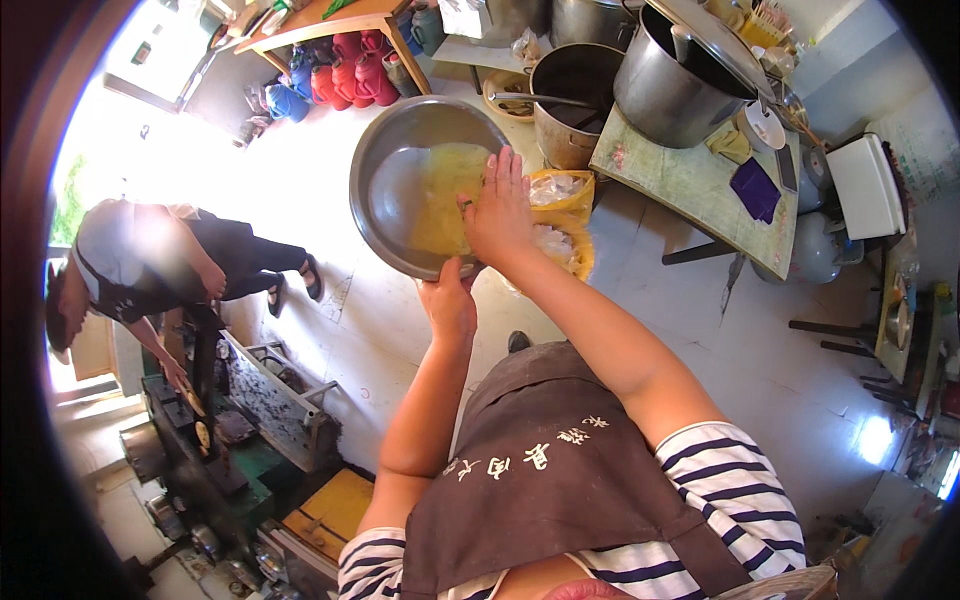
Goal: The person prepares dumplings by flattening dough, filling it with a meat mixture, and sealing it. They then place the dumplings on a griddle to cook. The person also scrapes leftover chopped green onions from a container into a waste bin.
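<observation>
A wide grey metal basin (382, 157) is held out in front of me, with a yellowish, shiny wet film or liquid (446, 202) in it. My left hand (448, 300) grips its near rim, thumb on top and fingers underneath, partly hidden. Across the right side of the rim lies my right hand (504, 214), back upward, fingers straight and thumb spread over the inside. A small dark thing shows near that thumb; what it is, I cannot tell. Below my arms hangs a brown apron (540, 480) bearing writing.
Yellow bags (570, 244) sit on the floor beyond my right hand. Large pots (667, 90) and a table (660, 172) stand right. Another person (142, 247) bends over green machinery (247, 491) at left. Red and blue jugs (345, 79) stand behind.
</observation>
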`<state>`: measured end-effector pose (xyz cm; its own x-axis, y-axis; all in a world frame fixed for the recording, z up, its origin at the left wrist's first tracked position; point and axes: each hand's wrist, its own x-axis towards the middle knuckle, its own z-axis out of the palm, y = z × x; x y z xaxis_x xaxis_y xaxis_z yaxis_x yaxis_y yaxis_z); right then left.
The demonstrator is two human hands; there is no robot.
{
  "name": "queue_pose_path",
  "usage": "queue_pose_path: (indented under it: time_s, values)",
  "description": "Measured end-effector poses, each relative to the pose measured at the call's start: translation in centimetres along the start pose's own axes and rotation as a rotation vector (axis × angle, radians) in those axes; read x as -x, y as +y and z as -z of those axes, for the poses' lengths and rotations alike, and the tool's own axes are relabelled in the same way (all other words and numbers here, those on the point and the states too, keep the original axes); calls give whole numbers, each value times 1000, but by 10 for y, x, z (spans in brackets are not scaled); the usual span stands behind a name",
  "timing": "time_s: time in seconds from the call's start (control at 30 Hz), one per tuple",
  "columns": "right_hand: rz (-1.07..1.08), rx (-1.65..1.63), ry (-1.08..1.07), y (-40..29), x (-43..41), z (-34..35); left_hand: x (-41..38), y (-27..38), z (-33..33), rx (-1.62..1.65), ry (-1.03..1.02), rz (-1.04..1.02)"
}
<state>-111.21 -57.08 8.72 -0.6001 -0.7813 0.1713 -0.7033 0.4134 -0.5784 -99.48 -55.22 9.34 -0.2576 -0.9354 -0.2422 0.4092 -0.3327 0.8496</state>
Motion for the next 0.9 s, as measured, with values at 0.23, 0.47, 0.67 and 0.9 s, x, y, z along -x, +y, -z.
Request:
queue_pose_path:
  time_s: [0.23, 0.47, 0.67, 0.9]
  values:
    - [15, -85, -44, 23, -22, 0, -11, -16, -27, -64, 82, -37]
    - [21, -188, -37, 46, -28, -5, -6, -30, -51, -135, 128, -91]
    - [-1, -236, -18, 56, -27, -8, 0, -37, -66, -194, 115, -115]
    - [-6, -286, -8, 62, -22, -5, 7, -43, -69, -234, 119, -116]
